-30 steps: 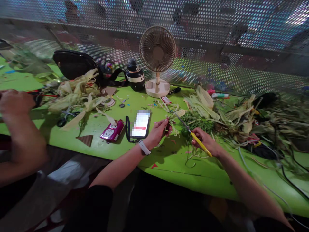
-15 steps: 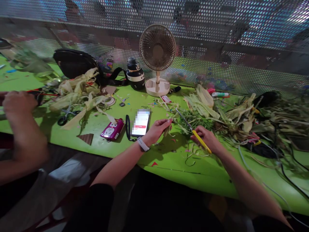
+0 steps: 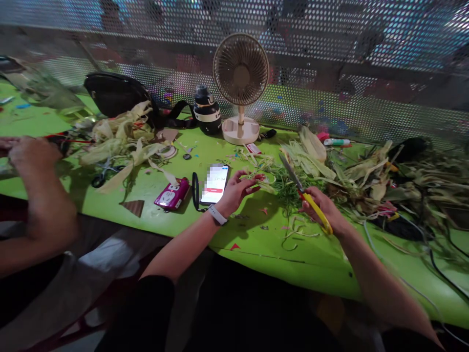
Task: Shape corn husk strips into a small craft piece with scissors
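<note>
My right hand (image 3: 322,208) is closed around the scissors (image 3: 311,203), which have yellow and red handles. Their blades point up and left, over the edge of a heap of shredded green strips (image 3: 293,188). At the middle of the table, my left hand (image 3: 240,189), with a pale watch band on the wrist, pinches some thin pale-green husk strips (image 3: 269,180) at its fingertips. Part of what it holds is hidden by the fingers. Dried corn husks (image 3: 311,146) lie behind the green heap. Cut curly strips (image 3: 298,227) lie below the scissors.
A phone (image 3: 215,183) and a purple case (image 3: 172,194) lie left of my left hand. Behind stand a fan (image 3: 241,76) and a black bottle (image 3: 207,115). More husks (image 3: 117,139) and another person's hands (image 3: 32,151) are at left. Cables (image 3: 432,259) cross the right side.
My left hand has lifted slightly and its fingers have spread somewhat around the strips. My right hand has shifted a little right with the scissors.
</note>
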The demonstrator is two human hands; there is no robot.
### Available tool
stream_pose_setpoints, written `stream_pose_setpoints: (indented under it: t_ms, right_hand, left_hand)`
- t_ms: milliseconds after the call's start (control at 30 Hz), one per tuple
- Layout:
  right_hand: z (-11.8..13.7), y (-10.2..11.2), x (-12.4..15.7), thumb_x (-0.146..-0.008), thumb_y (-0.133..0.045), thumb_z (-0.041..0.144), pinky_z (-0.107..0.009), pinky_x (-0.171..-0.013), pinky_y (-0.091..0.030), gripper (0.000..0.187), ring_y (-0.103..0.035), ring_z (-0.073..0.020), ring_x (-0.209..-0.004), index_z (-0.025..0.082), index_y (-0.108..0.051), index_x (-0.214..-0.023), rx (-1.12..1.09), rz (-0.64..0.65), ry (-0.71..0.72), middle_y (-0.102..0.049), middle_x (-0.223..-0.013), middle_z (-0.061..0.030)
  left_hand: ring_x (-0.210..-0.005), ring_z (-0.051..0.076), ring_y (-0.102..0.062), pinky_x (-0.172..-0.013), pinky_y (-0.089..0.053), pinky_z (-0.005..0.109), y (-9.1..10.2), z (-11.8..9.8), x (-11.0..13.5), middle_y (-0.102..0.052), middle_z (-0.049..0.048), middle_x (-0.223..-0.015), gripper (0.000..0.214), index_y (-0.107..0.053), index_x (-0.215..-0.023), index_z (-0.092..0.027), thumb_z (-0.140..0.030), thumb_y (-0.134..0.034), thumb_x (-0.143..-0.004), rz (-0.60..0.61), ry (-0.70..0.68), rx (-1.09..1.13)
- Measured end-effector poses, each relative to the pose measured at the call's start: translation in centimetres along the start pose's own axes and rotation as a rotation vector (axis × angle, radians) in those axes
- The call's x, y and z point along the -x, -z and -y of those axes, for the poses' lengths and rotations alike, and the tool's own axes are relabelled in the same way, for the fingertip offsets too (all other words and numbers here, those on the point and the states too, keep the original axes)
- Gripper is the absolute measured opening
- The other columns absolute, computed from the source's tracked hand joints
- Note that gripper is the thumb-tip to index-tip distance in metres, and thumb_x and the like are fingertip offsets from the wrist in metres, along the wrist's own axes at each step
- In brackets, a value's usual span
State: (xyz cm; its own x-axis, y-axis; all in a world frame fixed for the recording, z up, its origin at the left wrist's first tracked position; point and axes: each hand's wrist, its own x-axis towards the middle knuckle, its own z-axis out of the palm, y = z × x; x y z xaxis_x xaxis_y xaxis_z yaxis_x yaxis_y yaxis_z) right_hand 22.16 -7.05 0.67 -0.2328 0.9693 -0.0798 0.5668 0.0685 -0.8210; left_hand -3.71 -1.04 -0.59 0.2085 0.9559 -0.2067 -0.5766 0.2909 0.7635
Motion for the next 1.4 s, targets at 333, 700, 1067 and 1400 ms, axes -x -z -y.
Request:
stream_pose_setpoints:
  t_ms: [333, 700, 1067, 1400]
  right_hand:
    - [2.3, -0.8, 0.4, -0.077, -0.061, 0.067, -0.024, -0.051, -0.032, 0.049, -0.039, -0.0101, -0.055, 0.022, -0.045, -0.087, 0.02, 0.198, -0.029, -0.046, -0.063, 0.0054]
    - [2.0, -1.9, 0.4, -0.081, -0.054, 0.07, -0.029, -0.058, -0.043, 0.049, -0.054, -0.0161, -0.064, 0.024, -0.04, -0.091, 0.055, 0.28, -0.049, -0.058, -0.076, -0.001]
    - [2.0, -1.9, 0.3, -0.082, -0.049, 0.073, -0.029, -0.056, -0.042, 0.05, -0.049, -0.015, -0.061, 0.024, -0.039, -0.089, 0.065, 0.252, -0.028, -0.053, -0.072, 0.0012]
    - [2.3, -2.1, 0.2, -0.082, -0.045, 0.074, -0.028, -0.055, -0.037, 0.05, -0.043, -0.0139, -0.058, 0.025, -0.038, -0.083, 0.114, 0.152, 0.016, -0.048, -0.067, 0.0026]
  left_hand:
    - [-0.098, 0.01, -0.066, -0.076, -0.05, 0.019, 0.4, 0.4, -1.1, -0.073, 0.0031, -0.106, 0.011, -0.061, -0.085, -0.019, -0.015, -0.069, -0.079, -0.157, -0.134, 0.087]
    - [-0.069, 0.004, -0.066, -0.062, -0.05, 0.013, 0.1, 0.3, -0.8, -0.069, -0.0042, -0.077, 0.024, -0.061, -0.076, -0.016, -0.013, -0.082, -0.065, -0.21, -0.106, 0.157]
    - [-0.07, 0.008, -0.069, -0.055, -0.045, 0.016, -0.3, 0.4, 0.1, -0.068, -0.0046, -0.074, 0.039, -0.056, -0.078, -0.017, -0.028, -0.089, -0.059, -0.178, -0.084, 0.074]
    - [-0.073, 0.01, -0.069, -0.058, -0.046, 0.017, -0.4, 1.1, 0.3, -0.07, -0.0033, -0.075, 0.038, -0.059, -0.076, -0.017, -0.026, -0.09, -0.056, -0.128, -0.025, 0.065]
